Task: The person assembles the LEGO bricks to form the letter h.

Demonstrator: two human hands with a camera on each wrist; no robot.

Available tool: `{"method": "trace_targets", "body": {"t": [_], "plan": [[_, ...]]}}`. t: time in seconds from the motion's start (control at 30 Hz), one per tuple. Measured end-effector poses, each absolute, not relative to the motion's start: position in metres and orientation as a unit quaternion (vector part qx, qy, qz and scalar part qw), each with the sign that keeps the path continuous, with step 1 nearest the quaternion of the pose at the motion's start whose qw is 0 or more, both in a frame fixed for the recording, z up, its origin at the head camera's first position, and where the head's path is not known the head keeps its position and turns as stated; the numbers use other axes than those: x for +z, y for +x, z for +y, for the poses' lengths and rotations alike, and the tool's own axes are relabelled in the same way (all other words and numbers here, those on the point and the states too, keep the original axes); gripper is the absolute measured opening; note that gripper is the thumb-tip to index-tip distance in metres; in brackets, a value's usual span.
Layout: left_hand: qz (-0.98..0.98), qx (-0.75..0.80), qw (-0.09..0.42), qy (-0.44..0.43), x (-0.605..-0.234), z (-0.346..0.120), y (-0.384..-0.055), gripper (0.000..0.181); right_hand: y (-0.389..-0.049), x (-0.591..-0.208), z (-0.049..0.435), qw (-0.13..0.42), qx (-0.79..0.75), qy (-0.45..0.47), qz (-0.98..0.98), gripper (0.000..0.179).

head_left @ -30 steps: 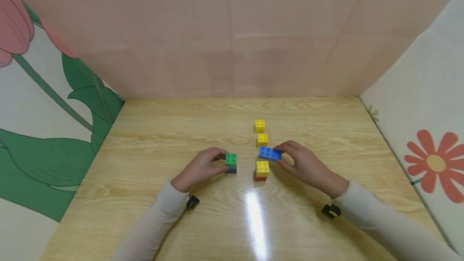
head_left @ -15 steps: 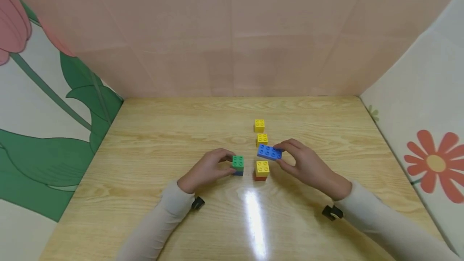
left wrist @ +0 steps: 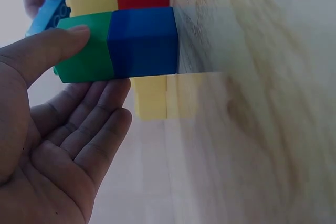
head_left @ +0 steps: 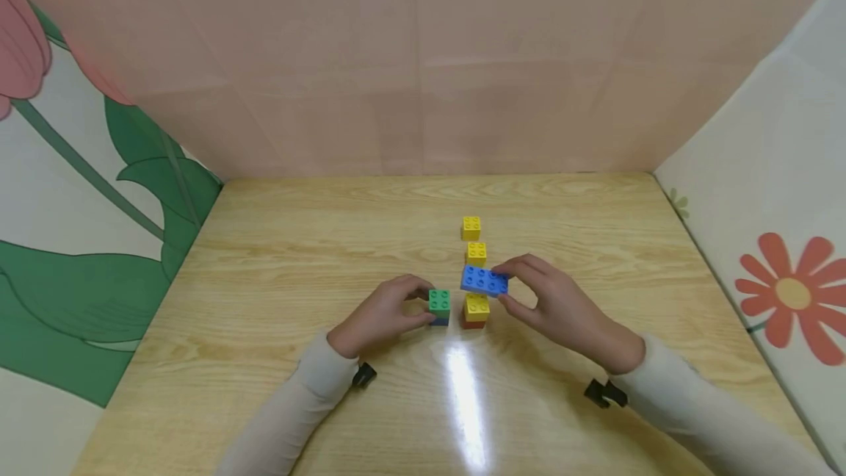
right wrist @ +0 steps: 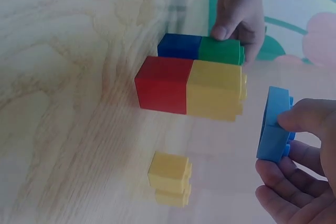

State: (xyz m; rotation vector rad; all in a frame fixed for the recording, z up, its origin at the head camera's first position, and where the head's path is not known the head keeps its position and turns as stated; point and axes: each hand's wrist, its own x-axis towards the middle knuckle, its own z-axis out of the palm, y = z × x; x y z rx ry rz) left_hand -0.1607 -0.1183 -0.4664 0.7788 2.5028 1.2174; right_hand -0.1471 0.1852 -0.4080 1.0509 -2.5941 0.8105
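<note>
My left hand (head_left: pixel 386 316) pinches a two-brick stack between thumb and fingers: a green toy brick (head_left: pixel 439 301) on top of a dark blue brick (left wrist: pixel 144 43). The stack stands upright on the table. From the right, my right hand (head_left: pixel 558 307) grips one end of a long, thin, light blue brick (head_left: pixel 482 279), studs up. It is held raised, apart from the second stack in the right wrist view. That second stack, a yellow brick (right wrist: pixel 214 88) on a red brick (right wrist: pixel 163 85), stands just right of the green one.
Behind the hands, two single yellow bricks, a nearer one (head_left: pixel 476 253) and a farther one (head_left: pixel 471 228), stand on the wooden table (head_left: pixel 317 219). A pink wall (head_left: pixel 317 94) closes off the back, with flower-printed panels at both sides.
My left hand has slid the green and dark blue stack rightward, close beside the yellow and red one. My right hand has shifted the light blue brick slightly left.
</note>
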Motion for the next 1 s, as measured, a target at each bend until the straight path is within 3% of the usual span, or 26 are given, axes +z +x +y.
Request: {"method": "trace_targets", "body": {"t": [1.0], "plan": [[0.857,0.417,0.112,0.280,-0.465,-0.113,-0.155,0.038,-0.141,-0.418,0.157,0.075,0.274,0.387,-0.877,0.040]]}}
